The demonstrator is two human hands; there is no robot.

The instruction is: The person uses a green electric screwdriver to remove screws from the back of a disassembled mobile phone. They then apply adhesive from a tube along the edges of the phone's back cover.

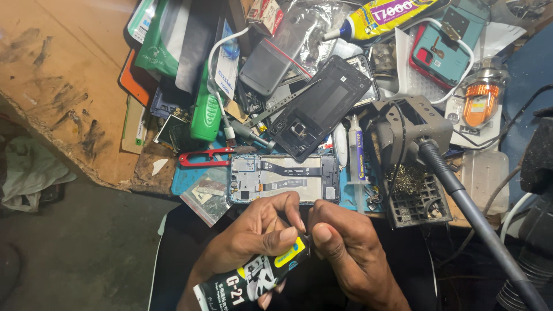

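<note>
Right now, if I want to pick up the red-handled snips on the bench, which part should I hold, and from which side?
Probably take the red-handled snips by the looped red handle, coming from the left. The handle points left over bare wood; the blade end points right, crowded against the opened phone and green bottle.

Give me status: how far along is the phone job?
Done: the opened phone frame lies face-up with ribbon cables exposed, and the back cover is off. In hand: left hand holds a black glue tube; right hand works at its tip. Left: no glue visible on the frame; cover not refitted.

Left hand [253, 233] and right hand [345, 242] close together, near edge, fingers curled, fingertips pinching, nearly touching.
</note>
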